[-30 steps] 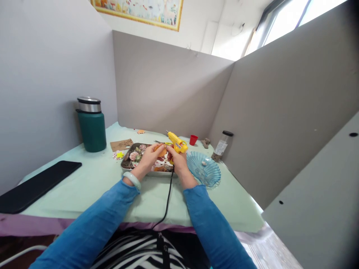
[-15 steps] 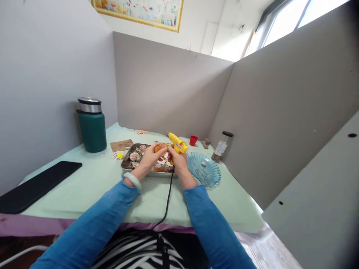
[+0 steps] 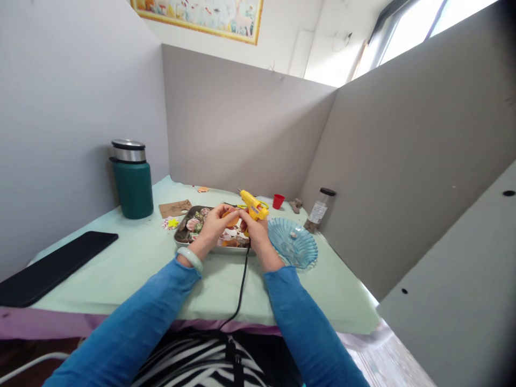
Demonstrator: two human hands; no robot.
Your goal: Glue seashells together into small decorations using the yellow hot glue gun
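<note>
My left hand (image 3: 214,224) is closed around an orange shell (image 3: 230,218), pinching it just above the tray; the fingers hide part of it. In my right hand (image 3: 257,232) is a yellow hot glue gun (image 3: 253,205), its nozzle tilted up and to the left, away from the shell. My right thumb and fingertips also meet the shell's right side. Beneath both hands lies a metal tray (image 3: 229,251) of shells (image 3: 193,224) and small loose pieces. A black cord (image 3: 242,290) runs from the glue gun toward my lap.
To the right of the tray lies a blue scalloped plate (image 3: 307,251) with a small piece on it. Behind it are a red cup (image 3: 278,201) and a dark-lidded jar (image 3: 318,212). A green bottle (image 3: 133,185), brown card (image 3: 173,208) and black mat (image 3: 60,266) are leftward.
Both hands stay nearly in place. The orange shell has turned slightly between the fingers, and the glue gun has shifted a little to the left.
</note>
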